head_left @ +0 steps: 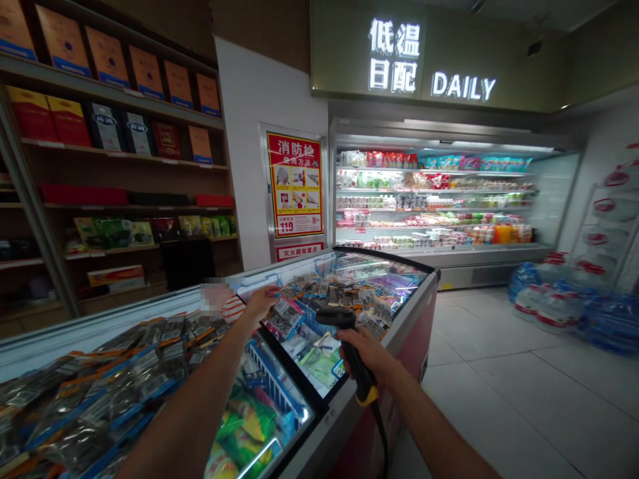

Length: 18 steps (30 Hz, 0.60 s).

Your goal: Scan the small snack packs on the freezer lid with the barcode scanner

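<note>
My right hand (368,352) is wrapped round a black and yellow barcode scanner (355,359), with its head pointing left and its cable hanging down. My left hand (260,305) reaches over the chest freezer (327,416), fingers closed at the edge of a flat printed packet (283,318); the exact grip is partly hidden. Many similar small packets (329,291) are piled beyond it on the freezer's glass top. A larger heap of flat packets (144,366) with orange and blue edges spreads to the left, partly behind my left forearm.
Green bags (244,426) and a blue basket (279,386) show inside the freezer. Shelves with boxes (120,126) stand at left. An open display fridge (439,256) is at the back, with bottled water (549,306) on the floor at right.
</note>
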Tool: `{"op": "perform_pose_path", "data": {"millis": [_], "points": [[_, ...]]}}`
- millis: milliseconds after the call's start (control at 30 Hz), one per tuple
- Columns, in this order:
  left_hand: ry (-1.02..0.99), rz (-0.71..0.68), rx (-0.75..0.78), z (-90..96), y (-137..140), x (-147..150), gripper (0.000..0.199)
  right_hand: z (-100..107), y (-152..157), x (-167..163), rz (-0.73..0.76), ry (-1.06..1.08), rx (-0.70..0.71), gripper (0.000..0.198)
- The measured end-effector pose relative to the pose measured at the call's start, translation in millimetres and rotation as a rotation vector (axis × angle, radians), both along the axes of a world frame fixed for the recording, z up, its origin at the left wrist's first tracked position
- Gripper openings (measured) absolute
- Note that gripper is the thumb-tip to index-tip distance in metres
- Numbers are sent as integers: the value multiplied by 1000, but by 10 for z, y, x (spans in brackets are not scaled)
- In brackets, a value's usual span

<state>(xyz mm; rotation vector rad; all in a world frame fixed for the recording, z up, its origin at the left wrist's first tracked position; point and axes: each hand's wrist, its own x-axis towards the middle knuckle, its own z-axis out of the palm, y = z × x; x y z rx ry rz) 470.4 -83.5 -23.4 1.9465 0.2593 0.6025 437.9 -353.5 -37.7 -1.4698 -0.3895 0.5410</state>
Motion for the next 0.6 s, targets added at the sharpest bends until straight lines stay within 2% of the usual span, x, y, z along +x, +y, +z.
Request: {"op": "perform_pose_path", "data": {"millis": [333, 600], "points": [[35, 77, 160, 216, 58, -152, 38, 11, 94, -129, 110, 37, 25, 25], [91, 143, 291, 187, 215, -160, 35, -14, 145, -60, 148, 47, 51, 28]]}}
